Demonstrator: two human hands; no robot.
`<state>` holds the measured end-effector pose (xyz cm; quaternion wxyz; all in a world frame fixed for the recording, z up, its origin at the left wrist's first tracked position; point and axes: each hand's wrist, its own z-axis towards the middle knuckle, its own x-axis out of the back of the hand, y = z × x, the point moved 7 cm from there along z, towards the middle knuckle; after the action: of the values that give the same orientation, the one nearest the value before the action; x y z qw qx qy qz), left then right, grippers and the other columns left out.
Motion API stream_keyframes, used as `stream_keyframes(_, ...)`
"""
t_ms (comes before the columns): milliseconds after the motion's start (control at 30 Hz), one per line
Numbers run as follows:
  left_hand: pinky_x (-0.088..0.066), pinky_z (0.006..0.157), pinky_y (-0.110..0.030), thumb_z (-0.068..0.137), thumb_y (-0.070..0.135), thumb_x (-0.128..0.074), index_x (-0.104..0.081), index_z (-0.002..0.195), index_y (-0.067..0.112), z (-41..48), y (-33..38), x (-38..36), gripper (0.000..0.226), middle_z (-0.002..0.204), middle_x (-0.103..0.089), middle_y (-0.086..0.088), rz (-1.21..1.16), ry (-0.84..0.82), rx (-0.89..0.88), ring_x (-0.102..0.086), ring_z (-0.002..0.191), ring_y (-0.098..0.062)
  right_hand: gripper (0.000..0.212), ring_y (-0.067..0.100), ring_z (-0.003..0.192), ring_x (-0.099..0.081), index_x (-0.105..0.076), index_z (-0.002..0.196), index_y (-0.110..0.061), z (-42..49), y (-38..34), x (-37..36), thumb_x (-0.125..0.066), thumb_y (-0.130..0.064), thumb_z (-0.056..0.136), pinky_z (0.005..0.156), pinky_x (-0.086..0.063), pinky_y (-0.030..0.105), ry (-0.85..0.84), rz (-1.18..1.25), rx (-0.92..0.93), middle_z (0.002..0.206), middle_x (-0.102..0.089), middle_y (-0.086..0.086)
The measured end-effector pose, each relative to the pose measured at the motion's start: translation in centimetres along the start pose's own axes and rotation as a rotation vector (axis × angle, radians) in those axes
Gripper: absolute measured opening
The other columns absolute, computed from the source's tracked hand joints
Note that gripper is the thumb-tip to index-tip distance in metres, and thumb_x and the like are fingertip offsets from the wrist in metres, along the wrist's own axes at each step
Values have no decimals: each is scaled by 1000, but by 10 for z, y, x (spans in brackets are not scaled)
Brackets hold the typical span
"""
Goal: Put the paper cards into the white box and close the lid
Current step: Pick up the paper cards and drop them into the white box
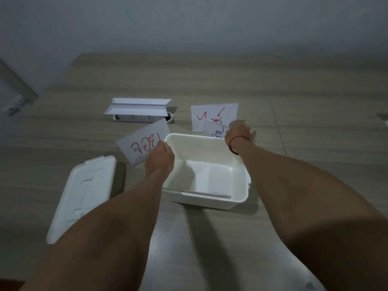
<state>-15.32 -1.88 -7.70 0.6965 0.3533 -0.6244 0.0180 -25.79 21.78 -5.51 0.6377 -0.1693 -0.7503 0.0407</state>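
Observation:
An open white box [239, 198] stands on the table in front of me, with nothing visible inside it. Its white lid [81, 196] lies flat to the left. My left hand [160, 158] pinches a white paper card with red writing [142, 141], held tilted just left of the box's far left corner. Beyond the box's far right corner, my right hand [240, 131] grips a card with blue writing [214, 131]. This card overlaps a card with red marks [210, 114] lying on the table behind it.
A white power strip [136, 118] lies at the back with folded white paper [138, 106] on top of it. A round cable hole [170, 117] is beside it. The wooden table [294, 91] meets a grey wall at the far edge.

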Motion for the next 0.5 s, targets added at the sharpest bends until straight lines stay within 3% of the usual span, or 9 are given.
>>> stream_keyframes(100,-40,70,-34,101,29,-22,-52,96,6,2,-1,-1,39,86,-51,-8,11,-5,8,-50,78,-25,30,34,124,-52,-57,124,-8,2,-6,-4,-46,-7,95,104,-37,42,-13,84,-23,131,-58,16)
stream_keyframes(233,-44,74,-36,101,30,-22,-54,101,4,3,-3,-2,41,94,-59,-13,-22,-30,11,-52,81,-27,31,34,121,-56,-51,125,-6,-7,-14,1,-41,-3,96,101,-41,39,15,-14,109,130,-57,17)
stream_keyframes(400,-45,84,-41,102,33,-23,-49,121,0,-1,-8,-1,46,120,-56,-23,-71,-119,51,-57,106,-38,31,34,119,-54,-50,123,-4,-24,-22,38,-36,2,96,97,-40,42,282,-47,227,126,-59,17)
stream_keyframes(500,-46,84,-40,103,31,-24,-48,123,-3,-5,-11,0,47,123,-56,-25,-112,-173,35,-57,109,-39,30,32,121,-50,-52,122,-6,-32,-34,76,-36,-1,97,97,-37,41,387,75,258,128,-58,15)
